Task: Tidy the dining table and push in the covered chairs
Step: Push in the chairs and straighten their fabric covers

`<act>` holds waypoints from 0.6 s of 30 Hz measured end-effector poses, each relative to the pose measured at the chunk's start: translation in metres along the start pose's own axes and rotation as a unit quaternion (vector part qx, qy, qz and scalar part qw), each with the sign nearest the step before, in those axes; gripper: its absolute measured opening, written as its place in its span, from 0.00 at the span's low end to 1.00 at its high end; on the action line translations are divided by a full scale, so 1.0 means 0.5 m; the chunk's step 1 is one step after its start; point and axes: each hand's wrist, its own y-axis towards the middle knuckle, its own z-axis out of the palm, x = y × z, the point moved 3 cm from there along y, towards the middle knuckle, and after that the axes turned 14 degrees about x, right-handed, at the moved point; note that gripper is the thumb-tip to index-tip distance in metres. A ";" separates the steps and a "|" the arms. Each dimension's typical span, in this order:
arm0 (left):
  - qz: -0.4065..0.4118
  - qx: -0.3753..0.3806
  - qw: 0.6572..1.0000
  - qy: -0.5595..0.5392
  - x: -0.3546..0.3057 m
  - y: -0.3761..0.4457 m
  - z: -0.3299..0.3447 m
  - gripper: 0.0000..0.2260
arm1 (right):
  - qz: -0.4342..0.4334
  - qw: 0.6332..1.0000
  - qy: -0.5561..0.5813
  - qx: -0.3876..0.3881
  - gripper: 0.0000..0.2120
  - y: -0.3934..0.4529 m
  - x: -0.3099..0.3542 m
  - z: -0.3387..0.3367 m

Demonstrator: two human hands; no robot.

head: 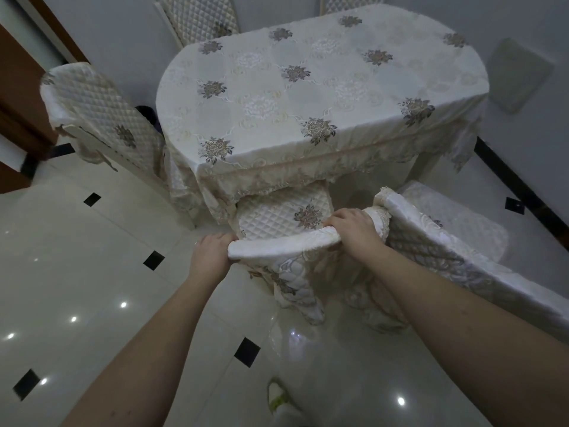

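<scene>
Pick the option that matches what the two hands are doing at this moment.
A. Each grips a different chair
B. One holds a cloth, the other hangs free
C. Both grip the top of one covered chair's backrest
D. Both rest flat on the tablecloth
C: the left hand and the right hand both clasp the top edge of the near chair's backrest, whose seat sits partly under the table.

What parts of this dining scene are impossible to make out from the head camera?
- Near chair seat front: hidden under the tablecloth skirt.
- Left hand and right hand fingertips: curled behind the chair's top rail.
- Far chairs: cut off by the top edge.
- Table legs: mostly draped.
</scene>
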 end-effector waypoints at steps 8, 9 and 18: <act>0.019 -0.020 0.999 0.016 0.009 0.045 -0.012 0.11 | 0.000 1.000 -0.003 -0.003 0.25 0.051 -0.011 -0.013; 0.020 -0.015 0.999 0.021 0.011 0.051 -0.014 0.12 | 0.000 1.000 -0.002 0.000 0.25 0.056 -0.012 -0.015; 0.009 0.031 0.999 0.016 0.011 0.076 -0.048 0.16 | 0.003 1.000 -0.003 0.008 0.27 0.099 -0.014 -0.023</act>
